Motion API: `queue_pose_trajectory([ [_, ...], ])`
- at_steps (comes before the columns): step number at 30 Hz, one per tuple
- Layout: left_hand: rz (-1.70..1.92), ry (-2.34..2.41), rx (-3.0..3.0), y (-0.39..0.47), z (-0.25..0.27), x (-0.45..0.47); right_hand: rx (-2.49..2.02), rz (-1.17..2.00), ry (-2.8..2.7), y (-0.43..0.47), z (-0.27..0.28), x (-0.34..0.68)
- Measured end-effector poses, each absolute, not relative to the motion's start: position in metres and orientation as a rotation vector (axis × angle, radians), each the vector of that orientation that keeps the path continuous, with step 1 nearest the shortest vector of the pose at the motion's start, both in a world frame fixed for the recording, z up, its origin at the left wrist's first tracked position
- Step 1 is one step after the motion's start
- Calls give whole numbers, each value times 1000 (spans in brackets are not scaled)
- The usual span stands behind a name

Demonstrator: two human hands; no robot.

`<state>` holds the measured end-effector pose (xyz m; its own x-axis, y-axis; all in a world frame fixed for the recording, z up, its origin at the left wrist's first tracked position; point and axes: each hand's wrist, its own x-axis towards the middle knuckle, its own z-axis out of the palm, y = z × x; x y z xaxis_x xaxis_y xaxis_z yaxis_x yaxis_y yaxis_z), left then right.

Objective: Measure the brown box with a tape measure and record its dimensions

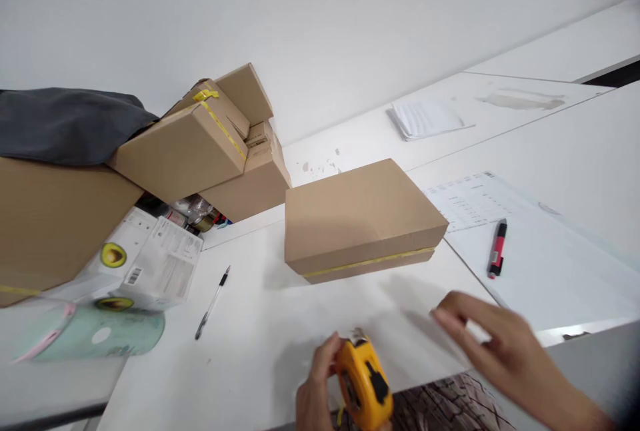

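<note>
My left hand is wrapped round a yellow and black tape measure at the bottom middle, low over the table's near edge. Its metal end hook shows at the top of the case, with hardly any blade drawn out. To the right, my right hand hovers over the front edge with thumb and forefinger tips brought together in a loop; I see nothing between them. Beyond both hands lies a closed brown cardboard box with yellow tape along its near side. Neither hand touches this box.
Stacked cardboard boxes, a dark cloth, an avocado-printed carton and a mint-green rounded item crowd the left. A pen lies nearby. Rightward are a red marker, a printed sheet and stacked papers.
</note>
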<state>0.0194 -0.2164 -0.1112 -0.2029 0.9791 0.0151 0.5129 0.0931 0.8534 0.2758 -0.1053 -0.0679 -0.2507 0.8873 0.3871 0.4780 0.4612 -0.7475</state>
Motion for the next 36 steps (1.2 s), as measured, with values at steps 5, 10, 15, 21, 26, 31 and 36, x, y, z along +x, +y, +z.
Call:
queue_pose_trajectory([
  [5,935,2346,1607,-199,-91,-28,-1956,321,-1623,-56,-77,346],
  [10,468,2821,1502,-186,-81,-56,-2103,455,-1692,-30,-85,369],
  [15,339,2862,1451,-181,-89,-66,-1940,492,-1800,-26,-99,370],
  [21,838,2603,1819,-175,-94,-52,-1859,675,-1312,-29,-115,374],
  [26,1154,1674,1225,-161,-93,55,-1672,781,-1005,-35,-115,380],
  [31,873,1043,564,-110,-89,160,-1591,752,-1062,-37,-121,384],
  [36,834,1016,429,-63,-86,204,-1592,651,-1008,-33,-133,386],
])
